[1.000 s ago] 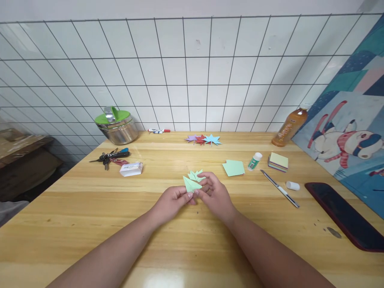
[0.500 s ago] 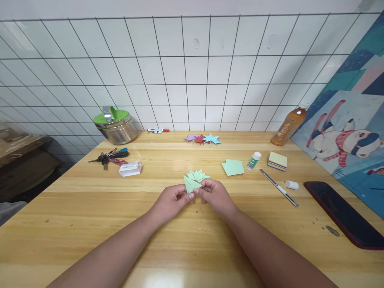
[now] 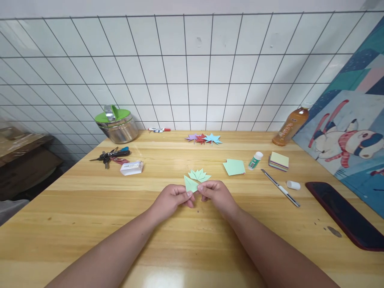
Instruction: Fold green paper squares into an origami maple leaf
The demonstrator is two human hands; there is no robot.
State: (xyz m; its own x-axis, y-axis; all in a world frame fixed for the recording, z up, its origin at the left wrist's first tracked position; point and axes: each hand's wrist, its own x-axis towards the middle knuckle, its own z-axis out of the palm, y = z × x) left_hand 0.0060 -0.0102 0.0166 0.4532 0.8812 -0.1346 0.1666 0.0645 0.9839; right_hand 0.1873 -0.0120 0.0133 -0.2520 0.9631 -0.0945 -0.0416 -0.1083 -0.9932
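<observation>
Between my two hands is a small piece of light green paper [image 3: 191, 184], folded to a triangle. My left hand [image 3: 171, 199] pinches its lower left edge, thumb on top and fingers beneath. The thumb and forefinger of my right hand [image 3: 218, 195] close on its right corner. Just behind it on the table lie folded green paper points [image 3: 199, 175], fanned out like part of a leaf. To the right rest some flat green paper sheets [image 3: 234, 167] and an uncapped-looking glue stick [image 3: 255, 161].
At the wall lie purple, red and blue paper leaves [image 3: 212, 139] and a marker [image 3: 159, 130]. Left are a green-lidded pot [image 3: 118, 127], keys [image 3: 112, 154] and a small white box [image 3: 132, 168]. Right are a paper pad [image 3: 279, 161], cutter knife [image 3: 280, 188], white cap [image 3: 293, 185], phone [image 3: 345, 214] and bottle [image 3: 290, 126].
My right fingers have shifted slightly up and right along the green paper, to its right corner. My left fingers have opened a little beneath it. The view has shifted slightly.
</observation>
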